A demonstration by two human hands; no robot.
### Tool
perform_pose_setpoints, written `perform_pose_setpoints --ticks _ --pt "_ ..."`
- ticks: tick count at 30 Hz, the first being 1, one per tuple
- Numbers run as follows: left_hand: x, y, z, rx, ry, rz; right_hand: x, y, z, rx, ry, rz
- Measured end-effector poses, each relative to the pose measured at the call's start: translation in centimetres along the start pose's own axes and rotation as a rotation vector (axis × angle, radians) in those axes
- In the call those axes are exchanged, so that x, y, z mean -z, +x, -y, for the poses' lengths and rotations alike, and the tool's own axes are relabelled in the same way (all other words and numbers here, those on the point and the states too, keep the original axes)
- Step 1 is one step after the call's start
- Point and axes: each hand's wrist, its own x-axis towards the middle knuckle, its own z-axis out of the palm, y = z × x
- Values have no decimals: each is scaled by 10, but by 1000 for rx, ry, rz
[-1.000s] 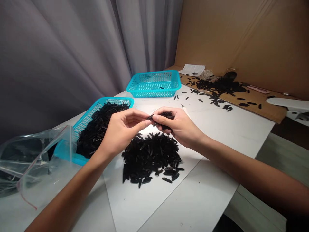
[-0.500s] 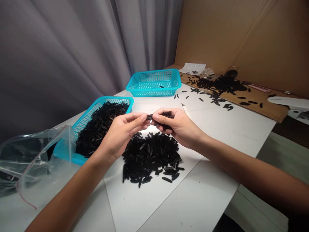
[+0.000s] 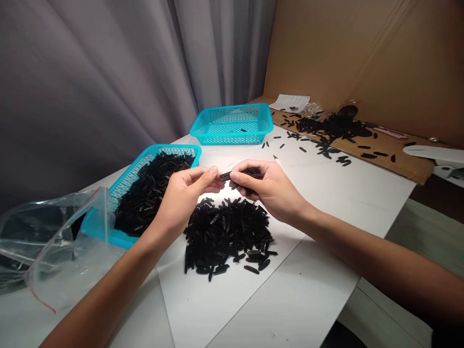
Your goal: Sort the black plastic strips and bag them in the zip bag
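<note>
My right hand [image 3: 266, 186] is closed around a bunch of small, narrow black pieces [image 3: 253, 171], with its thumb pressed on them. One black piece [image 3: 225, 176] juts out of the bunch to the left, its end at the fingertips of my left hand [image 3: 197, 186]. The left thumb and fingers are drawn together in a pinch around that end. Just below both hands, a loose heap of the same black pieces [image 3: 228, 237] lies on a white sheet [image 3: 203, 309]. The kind of piece is too small to tell.
A blue basket [image 3: 195, 151] full of black pieces stands at the left, beside a clear zip bag [image 3: 72, 261]. Behind is another blue basket [image 3: 232, 140] with one piece in it. More black pieces [image 3: 326, 126] are scattered on cardboard [image 3: 406, 166] at the back right.
My left thumb has slid back a little to the left and up, so more of the jutting black piece shows. The right hand stays nearly in place, still closed on its bunch.
</note>
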Motion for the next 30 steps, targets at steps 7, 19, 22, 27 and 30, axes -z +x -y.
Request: perform_pose_setpoints --ticks 7,19,22,27,30 --pt "4 -2 -7 -96 192 26 0 -1 2 71 -96 -8" --pt "10 2 -1 -209 456 -15 0 0 1 34 -127 -32" --pt "7 1 -4 -141 346 98 -1 0 1 33 -94 -20" --pt "6 0 -5 -168 365 86 0 1 0 -62 35 32" --pt "6 1 -4 -235 452 53 1 3 -1 -99 97 44"
